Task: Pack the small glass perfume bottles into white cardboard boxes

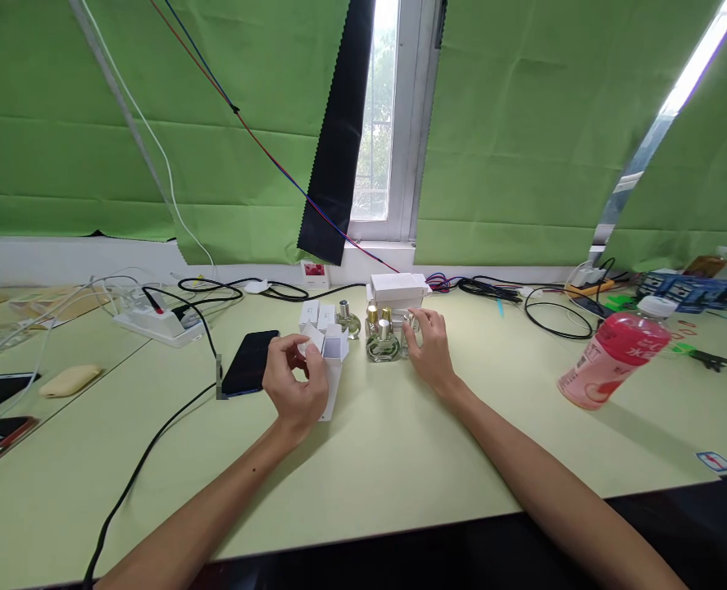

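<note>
Table (388, 459) | pink bottle label (621, 356) blurred | left fingers (286, 342) pinch box (334, 387) | right fingers (428, 321): grip unclear

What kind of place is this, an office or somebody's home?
Probably an office or workroom, though a home isn't ruled out: a long table stands below a window, with a power strip and several loose black cables on it.
</note>
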Tool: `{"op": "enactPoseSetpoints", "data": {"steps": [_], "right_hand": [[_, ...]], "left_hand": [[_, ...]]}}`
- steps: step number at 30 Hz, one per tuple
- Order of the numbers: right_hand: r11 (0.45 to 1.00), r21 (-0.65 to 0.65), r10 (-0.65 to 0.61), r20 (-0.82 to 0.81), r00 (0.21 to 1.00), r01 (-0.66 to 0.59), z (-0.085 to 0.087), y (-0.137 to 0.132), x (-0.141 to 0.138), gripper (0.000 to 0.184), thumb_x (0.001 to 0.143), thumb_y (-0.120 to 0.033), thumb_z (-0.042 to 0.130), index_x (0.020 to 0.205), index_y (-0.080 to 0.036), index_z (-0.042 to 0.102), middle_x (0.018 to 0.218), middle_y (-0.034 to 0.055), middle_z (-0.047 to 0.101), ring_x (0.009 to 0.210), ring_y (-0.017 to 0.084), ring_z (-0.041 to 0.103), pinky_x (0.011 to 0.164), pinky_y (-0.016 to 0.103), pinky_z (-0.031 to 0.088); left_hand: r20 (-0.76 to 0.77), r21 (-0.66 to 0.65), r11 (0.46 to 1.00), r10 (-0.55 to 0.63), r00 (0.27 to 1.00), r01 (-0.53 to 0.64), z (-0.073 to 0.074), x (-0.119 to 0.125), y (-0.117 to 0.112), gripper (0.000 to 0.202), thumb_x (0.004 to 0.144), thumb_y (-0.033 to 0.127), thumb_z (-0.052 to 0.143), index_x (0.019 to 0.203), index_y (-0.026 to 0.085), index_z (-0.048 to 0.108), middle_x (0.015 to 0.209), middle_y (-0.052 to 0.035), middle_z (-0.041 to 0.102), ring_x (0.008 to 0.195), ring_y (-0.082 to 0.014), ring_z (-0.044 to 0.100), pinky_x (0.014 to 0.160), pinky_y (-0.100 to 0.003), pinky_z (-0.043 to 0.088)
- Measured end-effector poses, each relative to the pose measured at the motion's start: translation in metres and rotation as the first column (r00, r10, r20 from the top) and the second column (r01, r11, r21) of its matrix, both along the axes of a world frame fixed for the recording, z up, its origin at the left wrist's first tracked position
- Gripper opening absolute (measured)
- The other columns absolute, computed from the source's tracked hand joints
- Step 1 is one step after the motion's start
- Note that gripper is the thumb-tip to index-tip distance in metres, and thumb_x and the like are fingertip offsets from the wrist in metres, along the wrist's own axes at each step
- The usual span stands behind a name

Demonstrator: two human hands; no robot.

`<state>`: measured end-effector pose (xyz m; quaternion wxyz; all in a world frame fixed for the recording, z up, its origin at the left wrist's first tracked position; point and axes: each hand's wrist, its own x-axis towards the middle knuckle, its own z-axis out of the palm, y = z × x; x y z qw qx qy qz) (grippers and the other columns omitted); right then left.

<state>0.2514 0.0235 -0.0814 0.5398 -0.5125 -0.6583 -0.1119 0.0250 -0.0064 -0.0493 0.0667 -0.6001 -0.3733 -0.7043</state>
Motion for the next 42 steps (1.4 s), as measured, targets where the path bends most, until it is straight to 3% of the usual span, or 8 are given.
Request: {"op": "enactPoseSetpoints", "data": {"steps": [3, 6, 11, 16, 24, 32, 42], "right_hand": [[0.997, 0.074, 0.011, 0.085, 0.996, -0.017, 0.007, -0.006, -0.011, 0.025, 0.1, -0.021, 0.048, 0.121, -0.019, 0.061, 0.112, 0.0134, 0.06, 0.106, 0.028, 0.053, 0.092, 0.044, 0.05], [0.995, 0.058, 0.069, 0.194, 0.979, -0.082, 0.02, -0.008, -0.025, 0.025, 0.099, -0.016, 0.046, 0.119, -0.018, 0.061, 0.11, 0.013, 0.061, 0.104, 0.027, 0.055, 0.092, 0.042, 0.049], [0.972, -0.213, 0.162, 0.326, 0.932, -0.094, 0.055, 0.008, -0.052, 0.031, 0.096, -0.009, 0.043, 0.121, -0.016, 0.059, 0.113, 0.0138, 0.063, 0.107, 0.027, 0.055, 0.093, 0.038, 0.047], [0.871, -0.49, 0.295, 0.485, 0.823, -0.023, 0.082, 0.044, -0.074, 0.038, 0.096, -0.002, 0.038, 0.131, -0.012, 0.05, 0.127, 0.0174, 0.058, 0.12, 0.025, 0.054, 0.093, 0.033, 0.047], [0.781, -0.62, 0.362, 0.551, 0.752, 0.078, 0.079, 0.076, -0.087, 0.032, 0.09, -0.003, 0.052, 0.121, -0.012, 0.053, 0.108, 0.0159, 0.068, 0.092, 0.024, 0.067, 0.073, 0.03, 0.049], [0.756, -0.627, 0.322, 0.607, 0.726, 0.189, 0.081, 0.08, -0.095, 0.032, 0.093, -0.013, 0.06, 0.123, -0.011, 0.053, 0.109, 0.0177, 0.071, 0.108, 0.03, 0.067, 0.094, 0.04, 0.044], [0.764, -0.603, 0.252, 0.606, 0.754, 0.229, 0.081, 0.076, -0.099, 0.028, 0.09, -0.017, 0.06, 0.118, -0.013, 0.06, 0.107, 0.0178, 0.073, 0.108, 0.032, 0.068, 0.102, 0.047, 0.036]], "left_hand": [[-0.011, -0.002, 1.0, -0.005, 1.0, 0.005, -0.001, 0.0, 0.0, 0.009, 0.087, 0.017, 0.058, 0.095, 0.017, 0.058, 0.08, 0.0013, 0.052, 0.059, -0.0084, 0.048, 0.052, -0.019, 0.043], [-0.019, -0.009, 1.0, 0.002, 1.0, -0.003, -0.002, 0.0, -0.001, 0.008, 0.087, 0.018, 0.057, 0.095, 0.017, 0.057, 0.078, 0.0017, 0.051, 0.058, -0.0085, 0.047, 0.051, -0.019, 0.042], [-0.028, -0.026, 0.999, -0.03, 0.999, 0.03, -0.003, 0.0, -0.001, 0.009, 0.085, 0.019, 0.059, 0.094, 0.018, 0.057, 0.076, 0.0021, 0.051, 0.057, -0.0085, 0.046, 0.05, -0.02, 0.043], [-0.034, -0.053, 0.997, -0.06, 0.998, 0.058, -0.004, 0.0, -0.001, 0.008, 0.085, 0.021, 0.058, 0.092, 0.019, 0.056, 0.073, 0.0026, 0.049, 0.055, -0.0089, 0.045, 0.049, -0.02, 0.045], [-0.073, 0.001, 0.996, -0.085, 0.994, 0.085, -0.003, 0.0, -0.003, 0.006, 0.087, 0.018, 0.056, 0.092, 0.02, 0.055, 0.073, 0.0023, 0.049, 0.056, -0.0094, 0.045, 0.047, -0.019, 0.043], [-0.074, 0.007, 0.993, -0.116, 0.99, 0.117, -0.004, 0.001, -0.004, 0.007, 0.086, 0.016, 0.057, 0.092, 0.02, 0.055, 0.073, 0.0027, 0.05, 0.057, -0.0095, 0.045, 0.049, -0.019, 0.045], [-0.066, -0.044, 0.992, -0.118, 0.991, 0.115, -0.006, 0.0, -0.003, 0.006, 0.086, 0.022, 0.058, 0.09, 0.02, 0.054, 0.072, 0.0021, 0.05, 0.056, -0.0096, 0.046, 0.047, -0.019, 0.045]]}}
